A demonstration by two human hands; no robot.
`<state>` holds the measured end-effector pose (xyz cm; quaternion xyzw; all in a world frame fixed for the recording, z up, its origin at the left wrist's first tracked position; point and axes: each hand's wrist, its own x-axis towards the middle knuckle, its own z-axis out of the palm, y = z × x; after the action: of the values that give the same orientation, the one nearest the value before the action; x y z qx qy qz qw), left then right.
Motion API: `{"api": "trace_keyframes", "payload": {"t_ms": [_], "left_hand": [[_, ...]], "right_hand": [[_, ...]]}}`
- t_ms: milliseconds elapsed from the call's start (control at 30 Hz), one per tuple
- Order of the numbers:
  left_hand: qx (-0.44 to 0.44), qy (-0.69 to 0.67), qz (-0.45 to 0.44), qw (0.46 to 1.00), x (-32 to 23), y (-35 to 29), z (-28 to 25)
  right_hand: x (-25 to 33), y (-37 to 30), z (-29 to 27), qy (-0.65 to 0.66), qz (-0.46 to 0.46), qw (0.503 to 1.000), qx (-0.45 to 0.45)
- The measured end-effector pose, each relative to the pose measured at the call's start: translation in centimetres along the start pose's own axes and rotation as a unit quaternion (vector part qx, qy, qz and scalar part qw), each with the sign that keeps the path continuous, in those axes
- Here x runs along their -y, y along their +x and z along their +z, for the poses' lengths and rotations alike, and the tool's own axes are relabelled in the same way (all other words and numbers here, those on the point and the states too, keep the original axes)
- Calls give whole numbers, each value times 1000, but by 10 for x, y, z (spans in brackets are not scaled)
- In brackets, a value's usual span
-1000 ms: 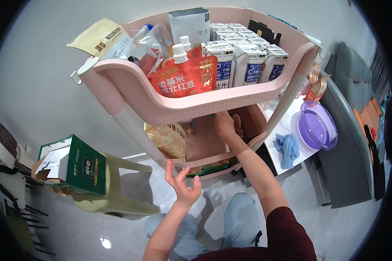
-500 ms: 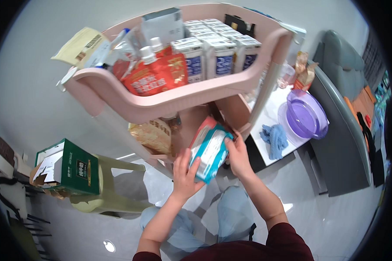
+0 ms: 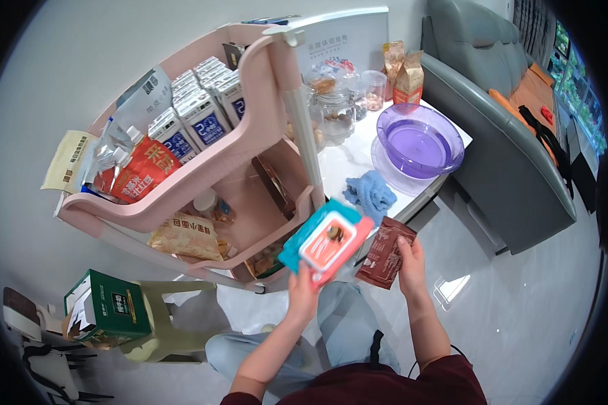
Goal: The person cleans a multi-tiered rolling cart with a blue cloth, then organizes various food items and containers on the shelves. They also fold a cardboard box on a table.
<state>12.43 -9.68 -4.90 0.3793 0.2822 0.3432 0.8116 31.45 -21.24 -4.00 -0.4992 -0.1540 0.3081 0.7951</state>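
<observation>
The left hand (image 3: 304, 294) is clamped on a teal-and-pink rectangular plastic pack (image 3: 328, 240); the right hand (image 3: 413, 267) pinches a flat, rectangular brown packet (image 3: 385, 253).

From my head, one wide fisheye camera looks down and forward, near my left hand (image 3: 303, 294) and right hand (image 3: 412, 267).

Left grip (image 3: 303, 295), right grip (image 3: 413, 267) clasped; forearms (image 3: 271, 354) apart.

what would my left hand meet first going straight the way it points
Beyond the teal-pink pack it holds, your left hand would probably meet the blue cloth on the white table; depth is unclear.
</observation>
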Motion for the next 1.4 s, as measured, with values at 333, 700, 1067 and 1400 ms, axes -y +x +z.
{"api": "trace_keyframes", "payload": {"t_ms": [333,700,1067,1400], "left_hand": [[-6,-87,30,996,6,174,129],[47,377,216,899,9,66,81],[-231,519,188,801,-69,138,-8],[-109,254,15,961,-69,156,-77]], "right_hand": [[19,2,-41,4,-72,996,-61],[8,-4,-13,-70,-95,993,-31],[1,4,47,-144,-236,957,85],[36,69,185,-487,-305,781,244]]}}
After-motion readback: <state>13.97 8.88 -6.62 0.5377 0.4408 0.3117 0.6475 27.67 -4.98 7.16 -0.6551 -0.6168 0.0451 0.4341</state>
